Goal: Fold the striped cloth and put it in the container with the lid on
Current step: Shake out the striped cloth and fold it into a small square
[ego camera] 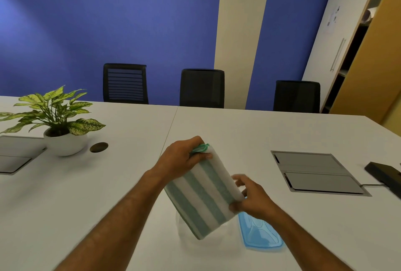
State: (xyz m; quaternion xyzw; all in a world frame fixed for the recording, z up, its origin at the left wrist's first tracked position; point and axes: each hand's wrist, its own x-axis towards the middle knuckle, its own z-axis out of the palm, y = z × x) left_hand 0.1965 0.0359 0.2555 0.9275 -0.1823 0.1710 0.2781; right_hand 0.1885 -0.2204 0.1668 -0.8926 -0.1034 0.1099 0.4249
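The striped cloth (202, 194), green and white, is folded into a thick rectangle and held tilted above the table. My left hand (182, 158) grips its far top corner, near a green loop. My right hand (251, 198) pinches its right edge between thumb and fingers. Beneath the cloth stands a clear container (184, 230), mostly hidden by the cloth, with only its left and lower wall showing. Flat on the table to the right of it lies the blue lid (260, 235), partly under my right wrist.
A potted plant (63, 131) in a white bowl stands at the far left, beside a cable hole (99, 147). Grey hatch panels (314, 173) are set in the white table (97, 194) at right and left. A black device (384, 175) lies at the right edge. Three black chairs line the far side.
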